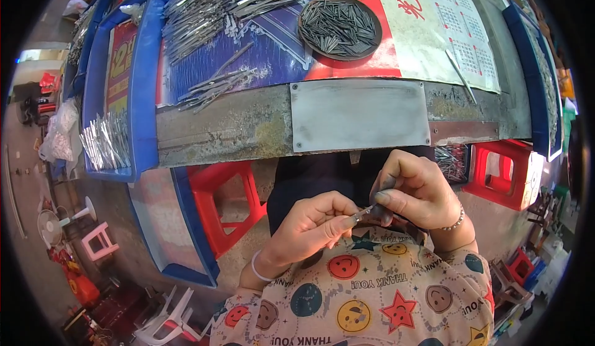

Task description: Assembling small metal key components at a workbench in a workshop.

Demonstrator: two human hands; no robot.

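Note:
My left hand [319,225] pinches a slim silvery metal piece [364,212] between thumb and forefinger, in front of my chest below the table edge. Close against the piece's far end is my right hand [421,194], its thumb and fingers pressed together. Dark smudges mark those fingertips, and whatever lies between them is too small to make out. On the table ahead, a round brown bowl [372,49] holds many short dark metal pins [339,26]. Piles of long thin silvery metal parts [198,17] lie to its left, with several loose ones [217,88] nearer the edge.
A pale metal plate [359,115] is fixed at the table's front edge. A thin pen-like rod [462,76] rests on the calendar sheet [449,23]. Blue trays [144,85] flank the table, the left one with upright silvery parts [105,141]. Red stools [232,203] stand beneath.

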